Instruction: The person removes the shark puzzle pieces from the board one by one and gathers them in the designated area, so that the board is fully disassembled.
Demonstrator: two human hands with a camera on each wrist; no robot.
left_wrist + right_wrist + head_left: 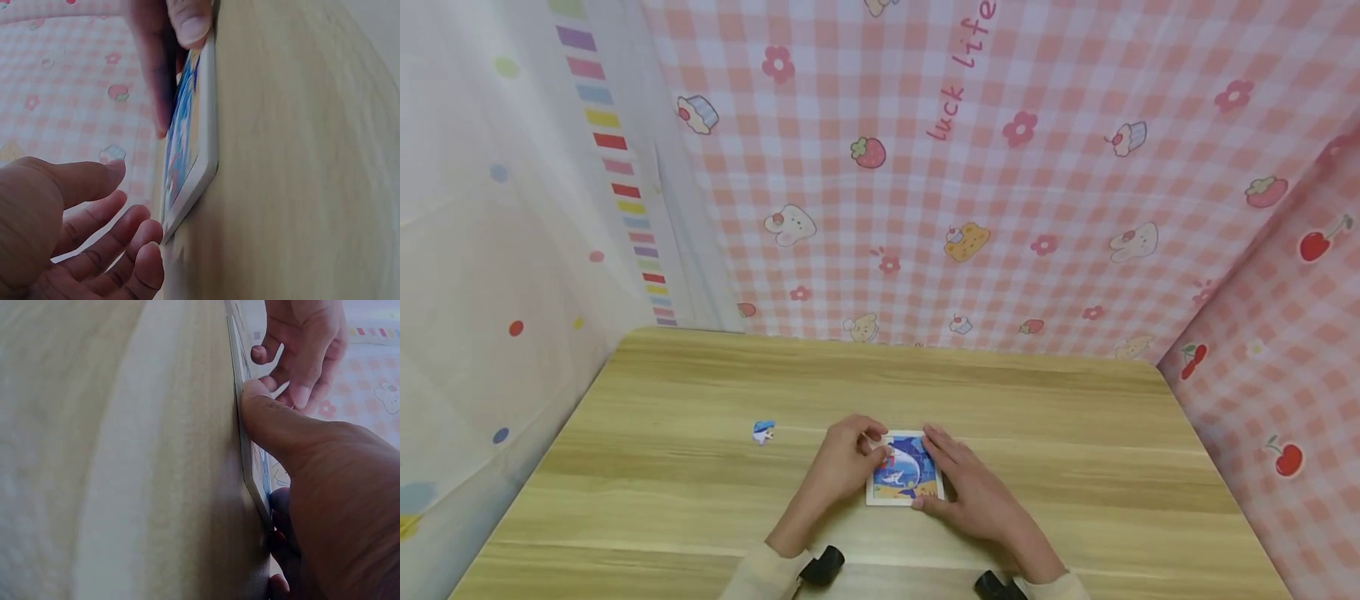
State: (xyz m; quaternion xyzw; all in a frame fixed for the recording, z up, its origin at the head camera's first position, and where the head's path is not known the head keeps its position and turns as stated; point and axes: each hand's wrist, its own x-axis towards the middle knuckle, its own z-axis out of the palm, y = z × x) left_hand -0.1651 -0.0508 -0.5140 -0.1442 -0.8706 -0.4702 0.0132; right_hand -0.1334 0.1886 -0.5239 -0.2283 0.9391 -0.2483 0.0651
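Observation:
A small square jigsaw puzzle (904,481) in a white frame lies on the wooden table, showing a blue sea picture with a large white-bellied sea animal. My right hand (973,492) holds the frame along its right side, thumb on the near edge and fingers toward the far right corner. In the right wrist view the thumb (269,412) presses on the frame's rim. At the far left corner hovers my left hand (848,457), its fingers loosely bent. A gap shows between its thumb (94,179) and fingertips in the left wrist view, with nothing visible there.
Loose blue and white puzzle pieces (763,432) lie on the table (1060,433), left of the puzzle. A pink checked curtain (917,192) hangs behind the far edge, with more cloth on both sides.

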